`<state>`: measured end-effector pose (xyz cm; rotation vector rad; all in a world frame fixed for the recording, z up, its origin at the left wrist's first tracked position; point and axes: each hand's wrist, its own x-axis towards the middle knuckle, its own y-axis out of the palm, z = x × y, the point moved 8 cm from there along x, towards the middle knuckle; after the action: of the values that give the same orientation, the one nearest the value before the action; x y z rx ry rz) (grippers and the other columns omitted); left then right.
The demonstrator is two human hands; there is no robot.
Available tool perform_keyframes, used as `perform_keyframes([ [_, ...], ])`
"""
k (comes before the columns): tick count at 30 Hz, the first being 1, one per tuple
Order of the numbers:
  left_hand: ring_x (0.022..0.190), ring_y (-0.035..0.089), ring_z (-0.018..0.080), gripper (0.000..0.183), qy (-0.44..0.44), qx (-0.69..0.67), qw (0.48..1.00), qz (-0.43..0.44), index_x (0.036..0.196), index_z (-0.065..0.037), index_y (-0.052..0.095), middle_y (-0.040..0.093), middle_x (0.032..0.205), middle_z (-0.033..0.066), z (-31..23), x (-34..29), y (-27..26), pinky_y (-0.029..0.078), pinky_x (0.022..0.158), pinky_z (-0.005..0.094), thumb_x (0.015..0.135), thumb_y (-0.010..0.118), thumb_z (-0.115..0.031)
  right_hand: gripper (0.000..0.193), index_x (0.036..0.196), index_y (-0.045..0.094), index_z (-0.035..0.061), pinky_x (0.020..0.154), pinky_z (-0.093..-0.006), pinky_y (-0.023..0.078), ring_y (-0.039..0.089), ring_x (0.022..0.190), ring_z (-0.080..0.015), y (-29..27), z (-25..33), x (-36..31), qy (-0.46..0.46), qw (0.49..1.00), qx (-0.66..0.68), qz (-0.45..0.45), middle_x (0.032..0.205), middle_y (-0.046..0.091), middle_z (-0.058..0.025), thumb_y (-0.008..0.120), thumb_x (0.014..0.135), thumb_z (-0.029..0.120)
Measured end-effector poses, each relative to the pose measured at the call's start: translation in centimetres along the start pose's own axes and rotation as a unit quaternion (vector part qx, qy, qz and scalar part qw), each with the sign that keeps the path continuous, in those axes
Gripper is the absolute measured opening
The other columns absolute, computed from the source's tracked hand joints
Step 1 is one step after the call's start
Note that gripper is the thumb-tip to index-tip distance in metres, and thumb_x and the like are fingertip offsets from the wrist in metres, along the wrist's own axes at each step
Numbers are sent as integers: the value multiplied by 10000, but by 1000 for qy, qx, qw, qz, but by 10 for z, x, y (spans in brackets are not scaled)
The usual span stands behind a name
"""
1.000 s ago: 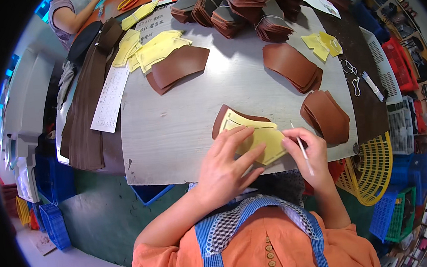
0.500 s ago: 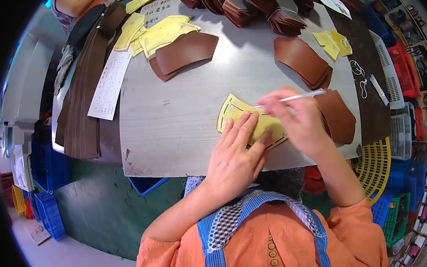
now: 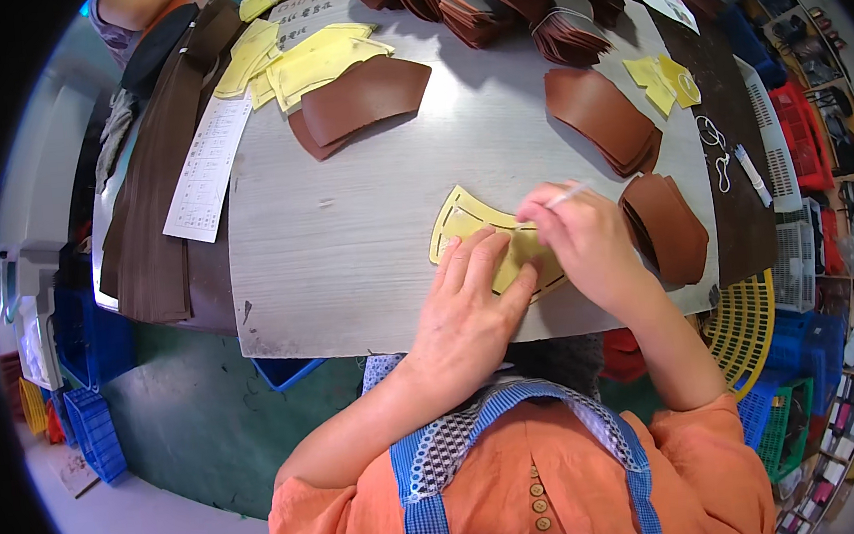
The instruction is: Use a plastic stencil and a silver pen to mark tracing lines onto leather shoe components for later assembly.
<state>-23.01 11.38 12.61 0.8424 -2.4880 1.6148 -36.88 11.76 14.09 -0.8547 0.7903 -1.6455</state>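
Observation:
A curved yellow template [image 3: 452, 227] with slots along its edges lies on the grey board [image 3: 317, 276] near its front edge. Flat on it rests my left hand [image 3: 466, 314], fingers spread and pressing it down. My right hand [image 3: 586, 244] pinches a slim white pen [image 3: 570, 193], its tip hidden behind the fingers by the template's upper edge. Whether anything lies under the template cannot be seen. Just right of my right hand sits a stack of brown leather pieces [image 3: 673, 233], and another leather stack [image 3: 604, 120] lies behind it.
Two brown leather pieces [image 3: 369, 99] lie at the back left beside several yellow templates [image 3: 321, 62]. Tied leather bundles [image 3: 487, 6] line the far edge. Left are a printed sheet [image 3: 207, 174] and long dark strips [image 3: 157, 218]. A yellow basket [image 3: 743, 327] stands below the right edge.
My right hand has shifted slightly along the template's upper edge, and the pen now points more toward me, looking shorter. My left hand keeps its place on the template. The whole view has shifted slightly.

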Motion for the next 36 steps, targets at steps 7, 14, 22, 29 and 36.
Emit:
perform_keyframes([
  [7,1247,572,328,369,-9,9,1000,-14,1159,-193,725,608,1228,105,1,13,-18,490,1024,439,798,800,-197,153,953,711,47,730,-404,522,661,824,-324,-17,23,-58,-119,990,72,-18,824,687,-111,615,1008,152],
  [14,1265,554,329,650,6,-25,996,89,1235,-142,614,573,1280,115,18,54,-15,354,1181,533,674,913,-279,110,1013,690,30,781,-388,515,682,872,-313,-20,-16,-57,112,983,109,-93,884,687,-135,659,986,133],
  [22,1512,306,414,909,-141,151,978,-18,1560,-58,407,410,1558,207,128,34,-60,222,1248,567,811,804,-385,151,1047,651,-27,817,-299,497,612,883,-140,-103,-98,-149,236,933,86,-259,945,660,-73,618,1030,119],
  [29,1442,422,392,684,25,-22,989,145,1412,-132,593,499,1447,158,15,-9,-28,301,1190,639,797,822,-323,136,1052,680,-28,727,-254,461,556,801,-101,-85,-82,-159,253,919,215,-213,878,608,-12,639,1018,98],
  [36,1311,548,399,477,14,-93,995,-13,1267,-130,706,569,1385,176,-7,4,-7,444,1119,524,810,820,-204,187,1100,687,2,730,-321,526,660,784,-190,-8,-29,-93,187,968,146,-82,918,680,-105,721,971,132],
])
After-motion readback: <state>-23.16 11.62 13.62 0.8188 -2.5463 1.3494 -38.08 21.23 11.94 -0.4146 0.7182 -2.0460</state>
